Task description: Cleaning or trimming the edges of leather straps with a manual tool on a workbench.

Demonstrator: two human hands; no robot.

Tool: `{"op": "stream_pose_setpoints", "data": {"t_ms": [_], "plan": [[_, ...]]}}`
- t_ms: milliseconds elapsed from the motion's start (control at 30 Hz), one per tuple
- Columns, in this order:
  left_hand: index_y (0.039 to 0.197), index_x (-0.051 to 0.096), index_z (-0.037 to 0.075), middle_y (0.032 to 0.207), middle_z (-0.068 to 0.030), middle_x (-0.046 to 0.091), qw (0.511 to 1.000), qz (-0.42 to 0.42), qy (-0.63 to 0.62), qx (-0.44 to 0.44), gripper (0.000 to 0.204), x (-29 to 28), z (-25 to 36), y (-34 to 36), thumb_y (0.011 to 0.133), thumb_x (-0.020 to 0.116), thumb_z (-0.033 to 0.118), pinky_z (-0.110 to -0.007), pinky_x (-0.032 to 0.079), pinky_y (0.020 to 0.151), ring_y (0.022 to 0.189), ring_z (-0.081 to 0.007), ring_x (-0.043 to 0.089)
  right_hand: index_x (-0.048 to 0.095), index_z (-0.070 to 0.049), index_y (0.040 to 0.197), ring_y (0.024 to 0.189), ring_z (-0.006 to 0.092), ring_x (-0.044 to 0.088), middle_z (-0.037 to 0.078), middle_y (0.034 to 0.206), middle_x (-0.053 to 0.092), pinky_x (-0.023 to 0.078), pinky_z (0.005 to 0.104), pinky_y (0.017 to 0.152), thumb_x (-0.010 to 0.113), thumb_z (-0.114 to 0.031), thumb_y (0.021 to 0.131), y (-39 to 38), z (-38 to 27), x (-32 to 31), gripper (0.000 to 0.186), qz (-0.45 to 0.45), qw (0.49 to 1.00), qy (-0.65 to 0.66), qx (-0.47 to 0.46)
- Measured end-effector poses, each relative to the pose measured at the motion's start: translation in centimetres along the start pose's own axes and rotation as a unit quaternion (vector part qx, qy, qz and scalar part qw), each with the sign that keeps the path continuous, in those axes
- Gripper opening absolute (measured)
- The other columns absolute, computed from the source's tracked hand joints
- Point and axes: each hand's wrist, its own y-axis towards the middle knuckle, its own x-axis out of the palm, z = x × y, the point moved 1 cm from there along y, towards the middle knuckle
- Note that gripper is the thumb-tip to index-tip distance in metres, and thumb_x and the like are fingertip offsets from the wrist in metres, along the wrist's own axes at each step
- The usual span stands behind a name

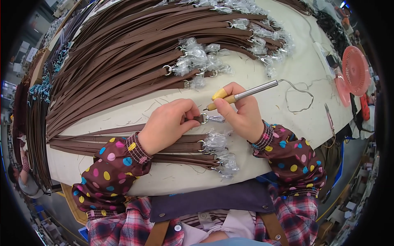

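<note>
Head, right fingers [234, 87] holding corded tool [259, 89], label [31, 54] blurred

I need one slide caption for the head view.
Left hand holding a brown strap, right hand holding a corded pen-shaped tool near the strap's end.

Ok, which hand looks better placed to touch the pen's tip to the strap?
The right hand, probably: it holds the pen with the tip angled close to the strap. The left hand pinches that strap near its ring, so it seems better suited to steadying.
</note>
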Motion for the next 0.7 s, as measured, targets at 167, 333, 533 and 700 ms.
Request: {"op": "stream_pose_setpoints", "data": {"t_ms": [167, 333, 533, 700], "plan": [[0.088, 0.059, 0.005, 0.077, -0.0052, 0.060, 1.000, -0.011, 0.004, 0.024, 0.016, 0.1, -0.2, 0.3, 0.078, 0.070, 0.012, -0.031, 0.047, 0.059, 0.065, -0.0183, 0.058, 0.053, -0.002, 0.092, 0.068, 0.0056, 0.050, 0.001, 0.076, 0.060, 0.042, 0.0217, 0.063, 0.061, -0.014, 0.088, 0.0, 0.1, -0.1, 0.015, 0.010, 1.000, 0.003, 0.003], [0.087, 0.056, 0.002, 0.078, -0.0042, 0.062, 0.990, -0.019, -0.124, -0.068, 0.014, -0.1, -1.4, 0.0, 0.085, 0.066, 0.012, -0.026, 0.047, 0.057, 0.064, -0.0109, 0.060, 0.049, -0.003, 0.090, 0.063, 0.0079, 0.053, 0.003, 0.073, 0.060, 0.043, 0.0231, 0.059, 0.063, -0.012, 0.084, -0.4, 0.6, 0.5, 0.019, -0.020, 0.999, -0.029, -0.027], [0.093, 0.049, 0.001, 0.089, -0.0039, 0.061, 0.955, -0.028, -0.275, -0.108, 0.011, -0.3, -1.9, -0.4, 0.094, 0.056, 0.011, -0.020, 0.050, 0.067, 0.077, -0.0077, 0.059, 0.042, -0.002, 0.093, 0.080, 0.0091, 0.061, 0.002, 0.083, 0.053, 0.046, 0.0216, 0.068, 0.059, -0.005, 0.087, -0.5, 0.6, 0.7, 0.018, -0.101, 0.990, -0.071, 0.068], [0.093, 0.049, 0.001, 0.090, -0.0041, 0.061, 0.955, -0.034, -0.276, -0.104, 0.011, -0.3, -2.0, -0.4, 0.094, 0.055, 0.011, -0.020, 0.050, 0.067, 0.078, -0.0079, 0.060, 0.042, -0.002, 0.092, 0.078, 0.0079, 0.060, 0.002, 0.081, 0.053, 0.046, 0.0214, 0.067, 0.060, -0.005, 0.087, -0.6, 0.6, 0.8, 0.018, -0.098, 0.990, -0.072, 0.069]]}}
